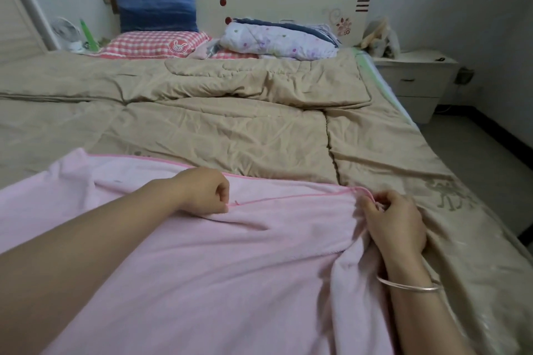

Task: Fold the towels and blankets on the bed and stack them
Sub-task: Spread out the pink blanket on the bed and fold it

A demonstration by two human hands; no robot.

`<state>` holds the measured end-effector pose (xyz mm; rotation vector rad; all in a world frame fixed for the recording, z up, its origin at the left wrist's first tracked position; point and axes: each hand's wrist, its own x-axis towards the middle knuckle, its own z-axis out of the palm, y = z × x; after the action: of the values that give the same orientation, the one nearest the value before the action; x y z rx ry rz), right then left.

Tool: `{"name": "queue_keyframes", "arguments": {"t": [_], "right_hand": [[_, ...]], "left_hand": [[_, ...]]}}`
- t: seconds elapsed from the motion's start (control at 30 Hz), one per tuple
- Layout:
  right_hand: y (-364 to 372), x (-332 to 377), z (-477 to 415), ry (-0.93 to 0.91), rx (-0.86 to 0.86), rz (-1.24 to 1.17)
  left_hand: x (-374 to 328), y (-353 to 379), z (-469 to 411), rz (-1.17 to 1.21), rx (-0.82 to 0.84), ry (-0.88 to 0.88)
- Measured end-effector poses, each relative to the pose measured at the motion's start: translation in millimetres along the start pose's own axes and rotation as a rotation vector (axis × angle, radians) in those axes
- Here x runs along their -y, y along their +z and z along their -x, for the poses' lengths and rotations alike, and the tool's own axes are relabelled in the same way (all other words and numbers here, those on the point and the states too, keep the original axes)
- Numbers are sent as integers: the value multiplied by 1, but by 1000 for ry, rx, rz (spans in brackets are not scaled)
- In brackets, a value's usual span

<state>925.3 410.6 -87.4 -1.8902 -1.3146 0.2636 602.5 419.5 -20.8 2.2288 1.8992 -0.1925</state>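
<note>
A pink towel (219,262) with a darker pink hem lies spread over the near part of the bed, partly doubled over. My left hand (203,192) is closed on its hemmed edge near the middle. My right hand (395,225), with a bangle on the wrist, pinches a bunched corner of the same towel at its right end. The hem runs taut between the two hands. A tan quilt (219,124) covers the bed beneath, with one corner folded back at the far right.
At the headboard lie a blue pillow (155,6), a red checked pillow (153,43) and a folded floral blanket (277,39). A white nightstand (415,81) stands right of the bed, with bare floor beyond. A small fan (65,30) sits at the far left.
</note>
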Motion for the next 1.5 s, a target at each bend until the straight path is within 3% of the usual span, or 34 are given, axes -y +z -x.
{"name": "queue_keyframes", "arguments": {"t": [0.1,0.2,0.33,0.57,0.67,0.77,0.87,0.97,1.13,1.3,1.37,1.43,1.5], "right_hand": [[2,-8,-6,87,157,-179],[6,-17,-12,153,193,-425],[13,-23,-22,181,156,-585],[40,-36,-44,218,134,-553],[43,-36,-41,202,119,-493],[38,-28,-36,179,118,-418],[34,-19,-34,182,139,-382],[20,-13,-32,190,229,-359],[-18,-8,2,226,375,-512],[-49,-7,51,245,372,-623],[-64,-7,73,170,278,-476],[-89,-2,104,-9,248,-130],[-111,5,131,-113,384,152]], "left_hand": [[1,-5,-10,31,-185,1],[0,-8,-23,84,-346,-96],[-5,1,-45,23,-431,-231],[-11,25,-59,-122,-453,-314],[-31,35,-40,-147,-614,-230],[-85,47,10,104,-748,57],[-148,70,87,294,-550,377],[-180,107,168,268,-418,481],[-191,130,262,562,-380,399],[-202,123,329,581,-569,260],[-208,118,354,562,-528,131],[-222,108,376,452,-423,-4],[-235,106,388,435,-246,-75]]}}
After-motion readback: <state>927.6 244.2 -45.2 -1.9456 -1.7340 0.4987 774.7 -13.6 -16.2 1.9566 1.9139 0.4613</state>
